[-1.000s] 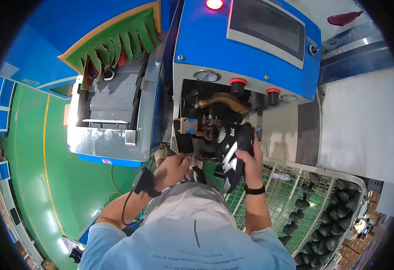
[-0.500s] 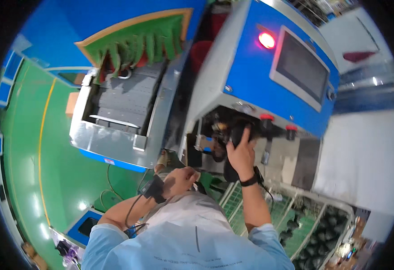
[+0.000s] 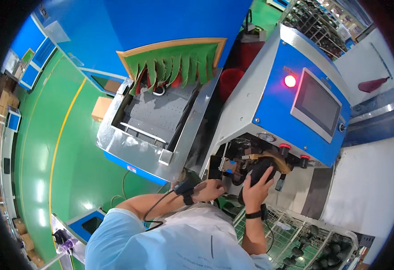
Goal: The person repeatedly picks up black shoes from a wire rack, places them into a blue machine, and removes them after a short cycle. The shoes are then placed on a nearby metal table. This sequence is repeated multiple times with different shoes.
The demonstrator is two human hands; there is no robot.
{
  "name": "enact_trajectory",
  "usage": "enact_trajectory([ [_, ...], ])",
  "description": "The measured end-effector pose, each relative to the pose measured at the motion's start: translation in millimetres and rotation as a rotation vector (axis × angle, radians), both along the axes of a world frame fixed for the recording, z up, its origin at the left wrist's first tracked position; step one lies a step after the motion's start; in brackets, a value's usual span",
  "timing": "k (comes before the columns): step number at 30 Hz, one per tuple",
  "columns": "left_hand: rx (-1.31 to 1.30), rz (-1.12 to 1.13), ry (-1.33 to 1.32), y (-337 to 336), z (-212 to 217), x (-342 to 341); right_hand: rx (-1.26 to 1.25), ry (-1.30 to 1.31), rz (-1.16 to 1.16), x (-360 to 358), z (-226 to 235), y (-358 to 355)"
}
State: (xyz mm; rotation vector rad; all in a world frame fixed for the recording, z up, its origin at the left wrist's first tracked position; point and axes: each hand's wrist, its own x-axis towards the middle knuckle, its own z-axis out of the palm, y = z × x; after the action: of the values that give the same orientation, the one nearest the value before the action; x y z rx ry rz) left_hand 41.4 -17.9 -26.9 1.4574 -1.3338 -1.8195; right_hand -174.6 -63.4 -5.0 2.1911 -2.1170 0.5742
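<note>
My right hand (image 3: 255, 191) grips a black shoe (image 3: 262, 172), thumb on one side and fingers over the other. The shoe sits at the opening under the blue and grey machine (image 3: 269, 101), against its dark clamp parts (image 3: 239, 166). A tan piece (image 3: 281, 162) curves behind the shoe; whether it belongs to the machine cannot be told. My left hand (image 3: 208, 190) has its fingers curled near the lower left edge of that opening. What it holds, if anything, is hidden.
A red lamp (image 3: 289, 81) glows beside the machine's dark screen (image 3: 317, 104), above red-capped knobs (image 3: 285, 149). At left, a metal-framed conveyor (image 3: 154, 117) runs under green strip curtains (image 3: 174, 67). A wire basket (image 3: 291, 229) with several dark pieces stands below right. A white surface (image 3: 363, 180) lies at right.
My view has shifted, so the machines appear lower and farther right. My right hand's fingers are more spread on the shoe, and the tan piece shows behind it. My left hand remains curled.
</note>
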Motion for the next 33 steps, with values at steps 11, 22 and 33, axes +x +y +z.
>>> enact_trajectory([
  [11, 1.166, -0.08, 0.722, 14, -17, -36, 0.453, -0.388, 0.352, -27, 71, 153],
  [22, 0.004, -0.292, -0.075, 12, 95, 66, 0.211, -1.704, -0.244, 25, 23, 64],
  [33, 0.033, -0.496, 0.198, 65, 83, -66, -0.281, -0.724, -1.293, -173, 70, 371],
])
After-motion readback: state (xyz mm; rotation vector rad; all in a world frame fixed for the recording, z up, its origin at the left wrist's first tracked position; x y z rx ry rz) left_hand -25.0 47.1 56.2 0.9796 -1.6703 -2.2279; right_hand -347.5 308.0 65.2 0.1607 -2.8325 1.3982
